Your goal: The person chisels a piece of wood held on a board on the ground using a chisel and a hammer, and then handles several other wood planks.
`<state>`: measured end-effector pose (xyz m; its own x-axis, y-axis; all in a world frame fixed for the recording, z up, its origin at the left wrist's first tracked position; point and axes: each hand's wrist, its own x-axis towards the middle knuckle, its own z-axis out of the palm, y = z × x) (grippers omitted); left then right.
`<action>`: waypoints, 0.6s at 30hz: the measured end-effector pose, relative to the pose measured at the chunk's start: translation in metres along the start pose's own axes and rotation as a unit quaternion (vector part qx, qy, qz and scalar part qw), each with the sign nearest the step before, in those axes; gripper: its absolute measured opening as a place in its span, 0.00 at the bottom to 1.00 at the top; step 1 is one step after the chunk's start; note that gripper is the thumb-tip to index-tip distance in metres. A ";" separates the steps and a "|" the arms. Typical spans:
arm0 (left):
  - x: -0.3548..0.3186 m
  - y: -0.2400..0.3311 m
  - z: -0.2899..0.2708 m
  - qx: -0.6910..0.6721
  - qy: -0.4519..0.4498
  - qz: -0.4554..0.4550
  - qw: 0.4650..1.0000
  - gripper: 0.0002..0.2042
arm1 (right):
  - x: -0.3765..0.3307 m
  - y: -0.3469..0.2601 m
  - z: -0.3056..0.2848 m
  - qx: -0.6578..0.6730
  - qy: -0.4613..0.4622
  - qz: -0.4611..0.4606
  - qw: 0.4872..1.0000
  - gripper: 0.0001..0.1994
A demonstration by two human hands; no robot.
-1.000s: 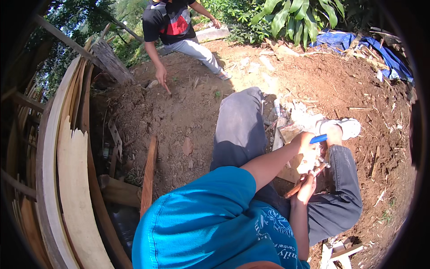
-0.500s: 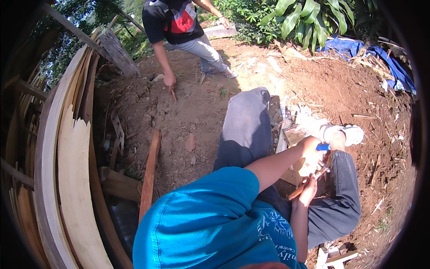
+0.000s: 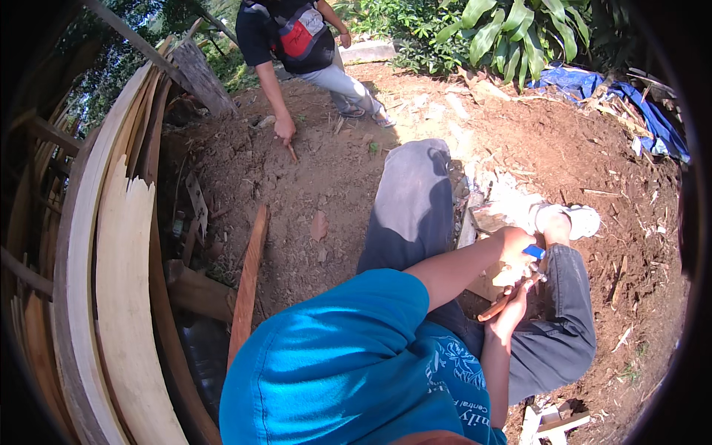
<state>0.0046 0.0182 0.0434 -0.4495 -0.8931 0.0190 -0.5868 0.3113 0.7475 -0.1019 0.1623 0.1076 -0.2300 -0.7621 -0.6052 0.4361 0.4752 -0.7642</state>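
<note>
The left hand (image 3: 515,248) is curled around a blue tool (image 3: 535,252) — only its blue end shows past the fingers. The right hand (image 3: 517,305) sits just below it, fingers pressed together around a thin stick (image 3: 501,305) that slants down to the left. Both hands meet over a pale wood block (image 3: 489,285) resting between the person's knees, above the dark trousers (image 3: 415,215). A white shoe (image 3: 580,220) lies just beyond the hands on the red soil (image 3: 334,185).

To the left, curved planks (image 3: 111,297) stack along the edge, and a narrow board (image 3: 248,282) lies on the ground beside them. Farther off, another person (image 3: 293,37) bends down, one hand (image 3: 284,133) poking a small stick into the soil. A blue tarp (image 3: 608,93) lies crumpled at the upper right — near green leaves (image 3: 512,33).
</note>
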 end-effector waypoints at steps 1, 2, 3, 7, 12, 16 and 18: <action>-0.001 -0.003 0.003 -0.004 0.010 0.006 1.000 0.15 | 0.002 0.002 -0.003 0.002 -0.007 0.000 1.000 0.22; -0.004 -0.006 0.007 -0.008 0.021 0.011 1.000 0.14 | 0.004 0.003 -0.006 0.005 -0.015 0.001 1.000 0.22; -0.004 -0.004 0.007 -0.012 0.029 0.021 0.999 0.13 | 0.006 0.005 -0.007 0.009 -0.019 0.000 1.000 0.21; -0.012 0.003 -0.004 0.008 0.016 0.006 1.000 0.11 | 0.007 0.008 -0.008 0.018 -0.008 -0.021 1.000 0.18; -0.025 0.019 -0.026 0.061 -0.013 -0.046 0.997 0.09 | 0.009 0.009 -0.006 0.034 0.005 -0.031 0.999 0.12; -0.033 -0.003 -0.007 0.075 0.045 -0.002 0.996 0.10 | 0.006 0.008 -0.003 0.041 -0.004 -0.025 0.999 0.11; -0.034 -0.010 -0.001 0.084 0.039 0.016 0.996 0.10 | 0.004 0.008 0.000 0.050 -0.002 -0.025 0.998 0.10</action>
<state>0.0262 0.0451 0.0363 -0.4196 -0.9024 0.0978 -0.6799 0.3838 0.6248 -0.0994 0.1627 0.0994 -0.2496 -0.7861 -0.5655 0.5087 0.3905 -0.7673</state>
